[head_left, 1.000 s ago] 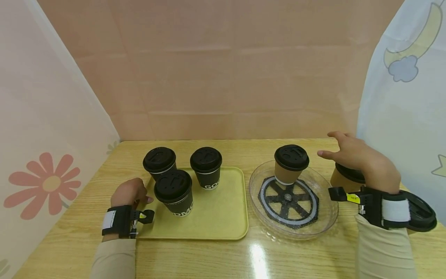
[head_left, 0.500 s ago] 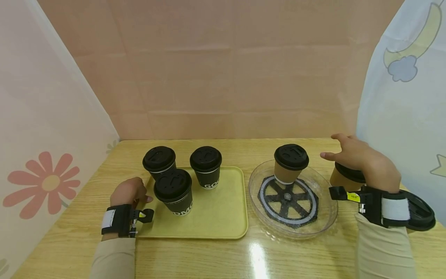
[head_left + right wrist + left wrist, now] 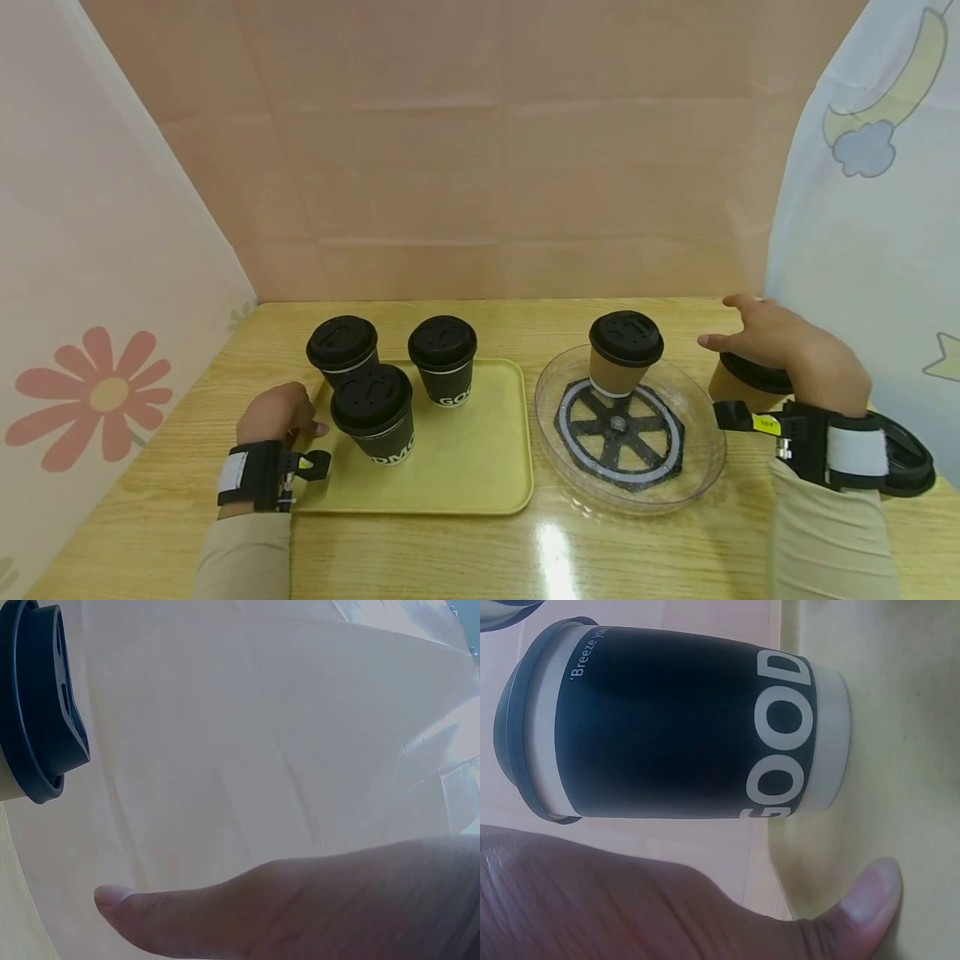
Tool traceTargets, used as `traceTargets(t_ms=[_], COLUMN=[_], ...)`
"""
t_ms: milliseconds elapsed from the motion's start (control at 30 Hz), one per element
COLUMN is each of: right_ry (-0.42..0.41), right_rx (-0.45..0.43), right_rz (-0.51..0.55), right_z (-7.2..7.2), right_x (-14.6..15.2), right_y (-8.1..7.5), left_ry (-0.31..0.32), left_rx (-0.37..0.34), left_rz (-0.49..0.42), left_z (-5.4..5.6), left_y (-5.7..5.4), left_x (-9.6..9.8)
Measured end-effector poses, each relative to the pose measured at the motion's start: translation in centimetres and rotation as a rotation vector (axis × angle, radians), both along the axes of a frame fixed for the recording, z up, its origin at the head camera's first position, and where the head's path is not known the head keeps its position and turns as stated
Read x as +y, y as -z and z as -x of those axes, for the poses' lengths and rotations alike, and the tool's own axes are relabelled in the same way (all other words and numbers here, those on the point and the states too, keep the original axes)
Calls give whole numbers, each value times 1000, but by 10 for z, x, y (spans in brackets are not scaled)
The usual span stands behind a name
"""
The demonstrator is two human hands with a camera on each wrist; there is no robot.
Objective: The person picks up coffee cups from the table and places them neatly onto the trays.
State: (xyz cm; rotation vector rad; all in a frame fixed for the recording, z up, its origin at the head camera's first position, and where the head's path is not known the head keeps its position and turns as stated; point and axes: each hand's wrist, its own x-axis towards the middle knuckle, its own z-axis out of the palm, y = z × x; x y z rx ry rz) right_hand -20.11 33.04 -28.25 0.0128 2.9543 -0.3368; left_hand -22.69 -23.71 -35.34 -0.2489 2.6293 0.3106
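Observation:
My left hand (image 3: pixel 273 414) is at the left rim of the yellow tray (image 3: pixel 480 467), its thumb (image 3: pixel 870 900) reaching over the rim and its other fingers curled down, partly hidden. Beside it, on the tray, stands a black paper cup (image 3: pixel 386 433) with a black lid; in the left wrist view a black cup (image 3: pixel 667 727) reads "GOOD". My right hand (image 3: pixel 776 337) is spread with nothing in it. It hovers over a lidded brown paper cup (image 3: pixel 727 387), partly covered by the hand and wrist strap. The right thumb (image 3: pixel 172 919) points out straight.
Two more lidded black cups, one at the back left (image 3: pixel 341 346) and one at the back middle (image 3: pixel 446 367), stand on the tray. A clear round dish (image 3: pixel 705 475) over a black wheel-shaped base holds a brown cup (image 3: pixel 618 367). Another black lid (image 3: pixel 907 458) shows behind the right wrist.
My right hand has moved slightly right and down, lower over the brown cup. My left hand, the tray and the cups have stayed put.

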Motion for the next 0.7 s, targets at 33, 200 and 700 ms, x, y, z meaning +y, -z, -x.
traceTargets(t_ms=[33, 200, 700], right_ry=[-2, -3, 0], right_rx=[-5, -20, -109], right_rz=[1, 9, 5], right_z=[0, 0, 2], right_x=[1, 4, 14], right_y=[1, 3, 9], left_ry=[2, 4, 5], left_rx=[2, 7, -1], left_rz=[-4, -14, -5], left_z=[0, -2, -1], left_y=[0, 1, -1], left_x=[0, 1, 3])
